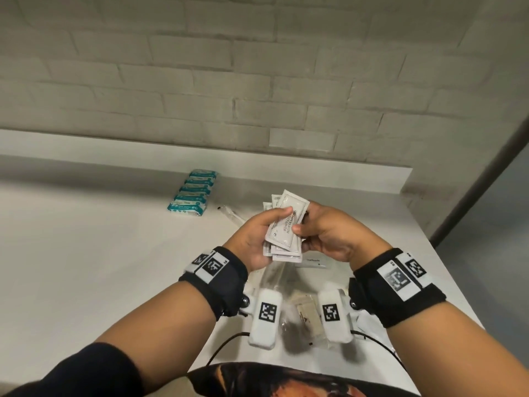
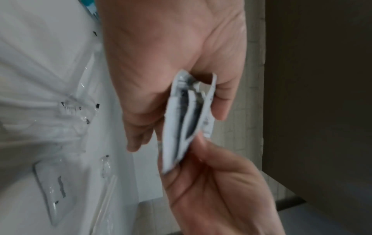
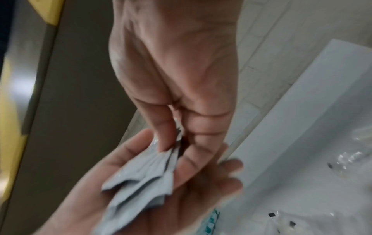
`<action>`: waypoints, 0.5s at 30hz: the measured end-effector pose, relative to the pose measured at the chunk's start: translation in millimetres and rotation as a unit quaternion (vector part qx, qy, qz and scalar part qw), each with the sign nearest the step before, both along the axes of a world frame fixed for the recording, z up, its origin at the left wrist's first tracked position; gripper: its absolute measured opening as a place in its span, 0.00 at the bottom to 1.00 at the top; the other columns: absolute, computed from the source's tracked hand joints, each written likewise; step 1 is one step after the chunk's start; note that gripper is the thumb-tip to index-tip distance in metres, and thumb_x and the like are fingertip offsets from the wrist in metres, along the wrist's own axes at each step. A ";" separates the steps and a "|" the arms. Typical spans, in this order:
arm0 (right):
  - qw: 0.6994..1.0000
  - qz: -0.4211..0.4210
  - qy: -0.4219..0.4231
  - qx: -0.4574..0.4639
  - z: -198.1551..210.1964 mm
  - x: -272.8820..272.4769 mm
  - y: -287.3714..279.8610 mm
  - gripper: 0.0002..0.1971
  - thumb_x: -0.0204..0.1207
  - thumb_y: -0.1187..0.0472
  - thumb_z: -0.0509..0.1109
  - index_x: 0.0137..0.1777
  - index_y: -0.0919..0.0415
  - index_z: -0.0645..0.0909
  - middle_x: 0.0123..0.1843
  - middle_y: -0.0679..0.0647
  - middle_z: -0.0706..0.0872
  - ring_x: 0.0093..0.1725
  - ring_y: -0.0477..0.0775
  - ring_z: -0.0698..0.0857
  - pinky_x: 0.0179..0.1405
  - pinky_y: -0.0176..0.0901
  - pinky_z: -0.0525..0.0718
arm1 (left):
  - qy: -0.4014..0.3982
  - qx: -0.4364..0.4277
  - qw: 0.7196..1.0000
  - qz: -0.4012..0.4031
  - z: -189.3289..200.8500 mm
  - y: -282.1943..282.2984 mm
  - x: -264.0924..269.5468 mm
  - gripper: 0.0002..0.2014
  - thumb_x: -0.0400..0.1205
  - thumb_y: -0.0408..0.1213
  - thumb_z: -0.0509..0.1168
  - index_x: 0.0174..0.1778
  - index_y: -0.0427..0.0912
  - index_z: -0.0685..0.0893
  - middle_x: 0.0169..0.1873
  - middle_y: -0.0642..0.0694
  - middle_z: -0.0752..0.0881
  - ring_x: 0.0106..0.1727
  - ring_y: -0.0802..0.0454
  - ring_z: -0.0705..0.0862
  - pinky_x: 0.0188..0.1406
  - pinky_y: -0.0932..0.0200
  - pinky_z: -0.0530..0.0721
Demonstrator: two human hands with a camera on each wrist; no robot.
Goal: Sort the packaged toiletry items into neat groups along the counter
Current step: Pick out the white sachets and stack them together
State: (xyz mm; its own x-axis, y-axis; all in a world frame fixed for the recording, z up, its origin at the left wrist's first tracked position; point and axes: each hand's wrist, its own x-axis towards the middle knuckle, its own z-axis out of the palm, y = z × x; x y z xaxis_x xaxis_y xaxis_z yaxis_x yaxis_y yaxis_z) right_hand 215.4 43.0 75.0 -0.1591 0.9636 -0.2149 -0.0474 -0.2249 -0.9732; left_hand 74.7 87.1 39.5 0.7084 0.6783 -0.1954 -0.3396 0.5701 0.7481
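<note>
A fanned stack of white shampoo sachets point(image 1: 286, 224) is held over the counter point(image 1: 114, 253) by both hands. My left hand point(image 1: 266, 227) grips the stack from the left, thumb on top. From the right, my right hand point(image 1: 312, 224) pinches its edge with thumb and fingers. In the left wrist view the sachets point(image 2: 181, 127) show edge-on between the fingers. The right wrist view has the sachets point(image 3: 141, 182) lying across the left palm. A neat row of teal packets point(image 1: 194, 193) lies at the back left.
A white toothpaste packet point(image 1: 313, 262) lies just under the hands. Clear-wrapped slim items point(image 1: 232, 216) sit right of the teal row. A clear plastic bag with beige packets point(image 1: 309, 313) is near the front edge. The counter ends at the right point(image 1: 446, 253); a brick wall stands behind.
</note>
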 end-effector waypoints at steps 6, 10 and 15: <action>0.915 -0.166 -0.351 0.106 -6.1 -11.3 2.6 0.38 0.68 0.64 0.79 0.76 0.50 0.66 0.37 0.45 0.81 0.41 0.44 0.85 0.36 0.37 0.77 | 0.023 -0.041 0.997 0.056 1.4 -2.7 3.1 0.04 0.83 0.36 0.62 0.50 0.41 0.79 0.45 0.38 0.86 0.34 0.47 0.87 0.55 0.42 0.85; 0.936 -0.050 -0.308 0.161 -2.0 -1.4 -7.4 0.50 0.64 0.57 0.83 0.82 0.43 0.56 0.72 0.51 0.71 0.68 0.48 0.75 0.56 0.31 0.73 | 0.048 -0.066 0.994 0.066 6.0 -1.2 -2.9 0.11 0.79 0.45 0.70 0.47 0.41 0.80 0.40 0.42 0.81 0.26 0.51 0.83 0.26 0.59 0.86; 0.916 0.122 -0.344 0.167 4.0 -9.8 -13.1 0.75 0.53 0.57 0.89 0.73 0.27 0.23 0.85 0.44 0.43 0.83 0.46 0.55 0.77 0.45 0.70 | 0.003 -0.016 1.000 -0.017 16.8 -5.9 -4.5 0.24 0.78 0.56 0.67 0.60 0.41 0.80 0.44 0.39 0.83 0.42 0.45 0.88 0.46 0.51 0.88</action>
